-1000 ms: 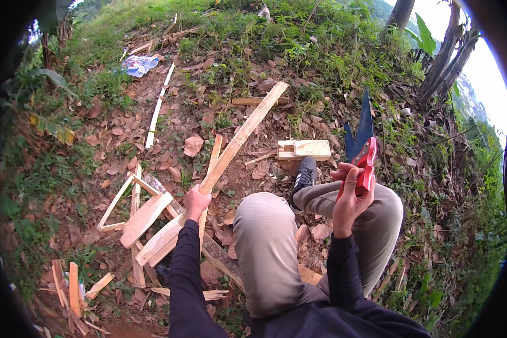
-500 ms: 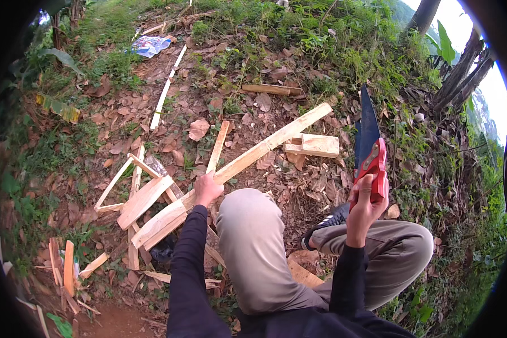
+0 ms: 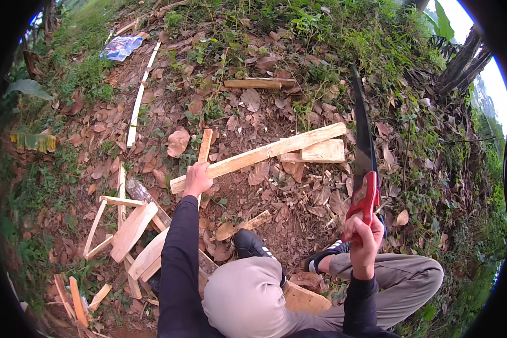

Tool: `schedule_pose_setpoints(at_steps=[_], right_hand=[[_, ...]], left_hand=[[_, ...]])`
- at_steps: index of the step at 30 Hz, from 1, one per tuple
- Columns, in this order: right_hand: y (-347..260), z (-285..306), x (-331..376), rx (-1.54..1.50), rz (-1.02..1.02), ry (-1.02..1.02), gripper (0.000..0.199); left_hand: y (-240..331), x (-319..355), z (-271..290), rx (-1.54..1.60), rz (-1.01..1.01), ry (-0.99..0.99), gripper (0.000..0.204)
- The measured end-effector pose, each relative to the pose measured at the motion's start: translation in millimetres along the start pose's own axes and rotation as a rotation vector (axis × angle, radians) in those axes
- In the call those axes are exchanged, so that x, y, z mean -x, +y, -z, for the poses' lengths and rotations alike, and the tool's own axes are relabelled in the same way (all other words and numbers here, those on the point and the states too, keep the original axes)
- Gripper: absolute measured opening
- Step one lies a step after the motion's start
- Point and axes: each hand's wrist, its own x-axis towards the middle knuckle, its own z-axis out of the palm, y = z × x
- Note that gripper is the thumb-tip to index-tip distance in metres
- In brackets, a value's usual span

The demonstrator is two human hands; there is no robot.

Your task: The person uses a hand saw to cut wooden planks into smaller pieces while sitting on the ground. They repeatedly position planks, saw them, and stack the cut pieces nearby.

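Observation:
My left hand (image 3: 198, 180) is closed around the left part of a long pale wooden batten (image 3: 239, 162). The batten's far right end lies over a short wood block (image 3: 323, 151) on the ground, and a thin line crosses it near the middle. A narrower wood strip (image 3: 205, 147) passes beneath the batten by my left hand. In my right hand (image 3: 364, 236) is a handsaw (image 3: 364, 129), gripped by its red handle. Its dark blade points away from me, to the right of the batten's end and apart from it.
Split boards (image 3: 133, 232) are piled at the left, with thin offcuts (image 3: 79, 301) nearer. A long pale strip (image 3: 143, 94) and a plastic bag (image 3: 121, 48) lie farther off. Another stick (image 3: 259, 83) sits beyond the batten. My shoe (image 3: 253, 246) and bent knees are close below.
My left hand has brought the batten away from the board pile, and its far end now overlaps the block. The saw has come lower. My left knee has dropped nearer me.

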Motion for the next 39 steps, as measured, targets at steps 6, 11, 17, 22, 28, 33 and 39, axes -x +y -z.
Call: schedule_pose_setpoints(at_steps=[6,11,17,22,28,33,39], right_hand=[[50.7,17.7,10.5,-0.068,0.124,0.021,0.026],[36.4,18.8,12.1,-0.114,0.168,0.025,0.033],[48.8,16.1,8.0,-0.117,0.143,-0.017,0.033],[77.7,16.9,8.4,-0.083,0.038,-0.006,0.038],[93.3,-1.2,0.2,-0.028,0.003,-0.067,0.036],[82.4,-8.9,-0.8,0.358,0.079,-0.113,0.035],[117.1,-41.8,-9.8,0.651,0.162,-0.012,0.029]], left_hand=[[1.2,-33.3,-30.8,0.002,-0.110,0.031,0.039],[-5.8,-30.9,-36.0,0.008,-0.156,0.020,0.040],[-10.3,-34.1,-36.0,-0.008,-0.152,-0.033,0.046],[26.0,-38.1,-16.2,-0.110,-0.214,-0.098,0.060],[62.1,-66.4,-59.1,0.070,-0.259,-0.119,0.043],[66.6,-93.6,-60.1,0.007,-0.327,-0.106,0.027],[61.6,-104.1,-55.8,0.007,-0.265,-0.250,0.028]])
